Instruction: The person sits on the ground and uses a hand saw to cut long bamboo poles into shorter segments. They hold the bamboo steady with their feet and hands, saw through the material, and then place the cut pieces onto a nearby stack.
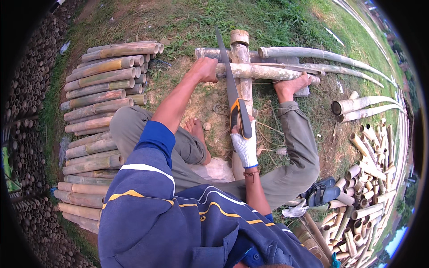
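A bamboo pole (263, 72) lies crosswise over an upright wooden post (241, 53) and a low beam in front of me. My left hand (205, 70), bare, is closed around the pole's left end. In a white knit glove, my right hand (245, 142) grips the black and orange handle of a handsaw (231, 87). The saw's long blade crosses the pole just right of my left hand and points away from me. Whether its teeth have cut into the bamboo cannot be made out. My right foot (290, 85) rests against the pole towards its right end.
Cut bamboo lengths (96, 107) are stacked at the left. Long bamboo poles (313, 53) stretch off to the right. Short offcuts (366, 196) lie heaped at the lower right, beside a dark sandal (325, 194). Grass (286, 22) grows beyond the post.
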A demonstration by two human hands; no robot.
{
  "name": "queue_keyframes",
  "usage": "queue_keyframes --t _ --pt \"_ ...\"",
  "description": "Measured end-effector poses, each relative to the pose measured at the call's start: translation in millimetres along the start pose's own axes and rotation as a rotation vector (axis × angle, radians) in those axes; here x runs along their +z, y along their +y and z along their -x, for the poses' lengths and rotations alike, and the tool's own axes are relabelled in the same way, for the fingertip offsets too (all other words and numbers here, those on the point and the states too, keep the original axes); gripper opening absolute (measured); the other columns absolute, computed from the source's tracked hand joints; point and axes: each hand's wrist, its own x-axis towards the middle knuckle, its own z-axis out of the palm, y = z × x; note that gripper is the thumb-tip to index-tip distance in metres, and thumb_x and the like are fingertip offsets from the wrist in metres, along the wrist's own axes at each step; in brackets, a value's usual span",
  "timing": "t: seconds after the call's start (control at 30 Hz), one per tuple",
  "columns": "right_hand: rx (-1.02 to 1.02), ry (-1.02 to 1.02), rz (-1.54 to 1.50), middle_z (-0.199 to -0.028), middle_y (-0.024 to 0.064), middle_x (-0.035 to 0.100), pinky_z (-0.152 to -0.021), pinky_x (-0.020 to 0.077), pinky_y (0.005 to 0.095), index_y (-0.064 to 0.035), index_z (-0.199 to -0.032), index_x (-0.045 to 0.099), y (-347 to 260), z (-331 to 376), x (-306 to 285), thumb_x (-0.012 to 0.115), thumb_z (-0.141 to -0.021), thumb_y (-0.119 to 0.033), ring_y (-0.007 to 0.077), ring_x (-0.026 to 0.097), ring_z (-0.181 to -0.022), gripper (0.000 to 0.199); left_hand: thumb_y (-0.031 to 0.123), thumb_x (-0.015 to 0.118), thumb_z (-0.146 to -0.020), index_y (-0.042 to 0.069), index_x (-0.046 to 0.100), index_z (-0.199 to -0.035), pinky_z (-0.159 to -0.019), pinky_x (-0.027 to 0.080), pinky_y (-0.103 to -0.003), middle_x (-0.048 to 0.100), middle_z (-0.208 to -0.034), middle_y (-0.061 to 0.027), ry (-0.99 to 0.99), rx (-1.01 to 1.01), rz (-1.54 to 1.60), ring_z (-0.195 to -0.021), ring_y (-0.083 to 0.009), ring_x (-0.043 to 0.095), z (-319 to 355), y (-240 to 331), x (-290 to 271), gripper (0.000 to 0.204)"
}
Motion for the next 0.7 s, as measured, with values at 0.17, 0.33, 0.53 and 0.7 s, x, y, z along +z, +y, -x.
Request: queue_keyframes --t 0.17,0.33,0.53,0.7 --pt "-0.027 -0.028 -0.099 -0.11 0.0093 0.066 -0.086 0.0536 0.0322 -0.0013 -0.138 0.053 39.0 -112.7 46.5 0.069 -0.092 -0.002 0.0173 0.063 -0.094 0.049 0.032 0.089 -0.071 -0.003 0.072 -0.111 -0.096 0.061 -0.049 0.077 -0.11 -0.0284 -0.023 0.019 -0.008 -0.107 -0.042 0.075 2.5 0.4 -6.8 0.056" --pt "-0.047 -0.034 0.014 -0.119 0.0107 0.061 -0.096 0.0509 0.0308 -0.002 -0.145 0.048 10.4 39.8 -17.2 0.063 -0.093 0.001 0.0188 0.062 -0.104 0.055 0.033 0.089 -0.07 -0.003 0.071 -0.11 -0.094 0.061 -0.048 0.077 -0.109 -0.0291 -0.083 0.007 0.008 -0.105 -0.041 0.076 2.8 0.1 -6.3 0.056" --pt "0.313 -0.092 0.067 -0.127 0.0138 0.058 -0.104 0.0482 0.0348 -0.0009 -0.146 0.047 -40.7 114.7 -61.8 0.06 -0.091 0.001 0.0224 0.059 -0.115 0.056 0.031 0.089 -0.073 -0.005 0.071 -0.109 -0.096 0.061 -0.05 0.077 -0.106 -0.0297 -0.03 0.014 -0.005 -0.106 -0.0442 0.075 -2.1 -1.7 1.8 0.054" --pt "0.013 -0.075 -0.084 -0.115 0.0111 0.063 -0.094 0.0524 0.0327 -0.0034 -0.143 0.051 18.1 -47.8 3.3 0.067 -0.093 -0.002 0.019 0.062 -0.102 0.052 0.033 0.091 -0.07 -0.002 0.07 -0.115 -0.095 0.061 -0.048 0.077 -0.11 -0.0275 -0.015 -0.028 0.001 -0.104 -0.0409 0.075 -2.4 2.4 0.3 0.061"
